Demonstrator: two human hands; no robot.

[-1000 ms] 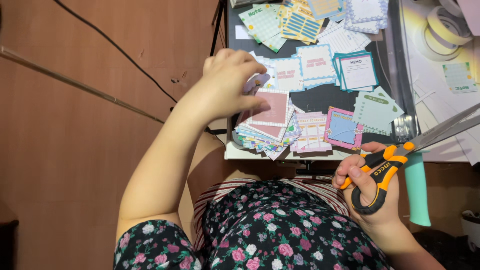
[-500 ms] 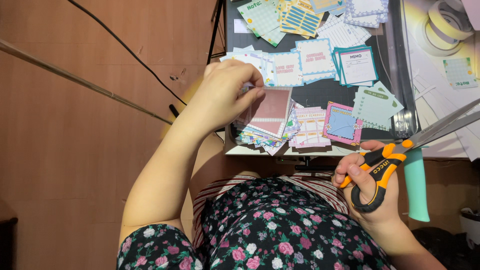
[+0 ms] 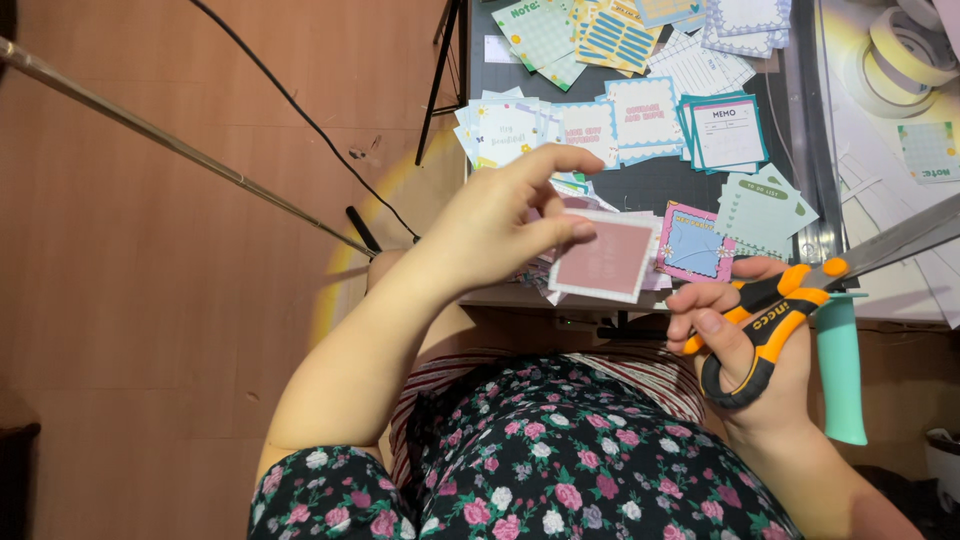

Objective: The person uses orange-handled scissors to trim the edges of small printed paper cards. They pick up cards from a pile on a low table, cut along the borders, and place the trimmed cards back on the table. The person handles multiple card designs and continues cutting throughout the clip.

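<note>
My left hand [image 3: 500, 215] pinches a small pink square card with a white border [image 3: 605, 260], holding it above the near edge of the dark cutting mat [image 3: 650, 180]. Under it lies a loose heap of similar cards. My right hand [image 3: 745, 350] grips orange-and-black scissors [image 3: 775, 315] by the handles, with the steel blades pointing up to the right over the table edge. The two hands are a short way apart, the card to the left of the scissors.
Several stacks of pastel memo cards [image 3: 725, 130] cover the mat, with a pink-and-blue one [image 3: 695, 243] near the front. Tape rolls [image 3: 905, 50] sit at the far right. A teal handle [image 3: 840, 370] hangs by the table edge. Wooden floor with a black cable [image 3: 300, 120] lies left.
My left hand has lifted the pink card off the heap and drawn it nearer to me. The right hand with the scissors has stayed almost still.
</note>
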